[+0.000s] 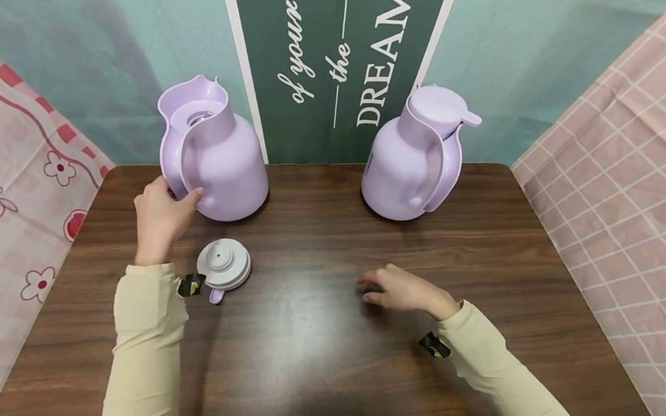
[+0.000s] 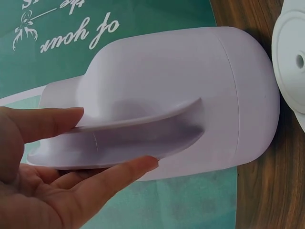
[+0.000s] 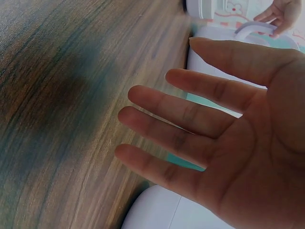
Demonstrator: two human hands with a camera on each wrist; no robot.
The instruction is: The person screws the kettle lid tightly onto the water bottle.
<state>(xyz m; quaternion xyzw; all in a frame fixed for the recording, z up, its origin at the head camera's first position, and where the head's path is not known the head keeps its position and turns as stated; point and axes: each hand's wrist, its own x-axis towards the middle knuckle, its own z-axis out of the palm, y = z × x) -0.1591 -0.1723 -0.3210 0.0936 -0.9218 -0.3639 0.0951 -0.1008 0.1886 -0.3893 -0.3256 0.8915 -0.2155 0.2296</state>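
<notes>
"Well, what stands where, biggest first?"

"A dark brown wood-grain table (image 1: 308, 379) fills the lower frame. Upper left stands a pale purple round-bodied jug with an open top (image 1: 235, 166); upper right, a matching pale purple jug with its lid on (image 1: 395, 167). Both are upright, long axis vertical, well apart."

"Which hand is nearer the open one?"

"The left hand (image 1: 160, 214), already touching it. It comes up from the lower left of the frame to the broad curved handle (image 1: 170, 157), which sits on the jug's left side, facing that hand. I'd say everything turns on that: handle toward the hand, body beyond it to the right."

"Gripping, or only resting there?"

"Gripping, as I judge it. The left wrist view has the thumb along one edge of the handle, some fingers bent behind the other, and one finger stretched toward the base. How firmly, I can't tell."

"And the right hand (image 1: 399, 287)?"

"Holding nothing, fingers spread, just right of centre in the lower half. The lidded jug is straight up the frame from it; the open one is farther off, toward the upper left."

"Anything smaller?"

"A round, pale grey stopper lid (image 1: 221, 264), underside up, just below the open jug and near the left wrist. Its small purple tab (image 1: 216, 296) points to the bottom edge."
</notes>
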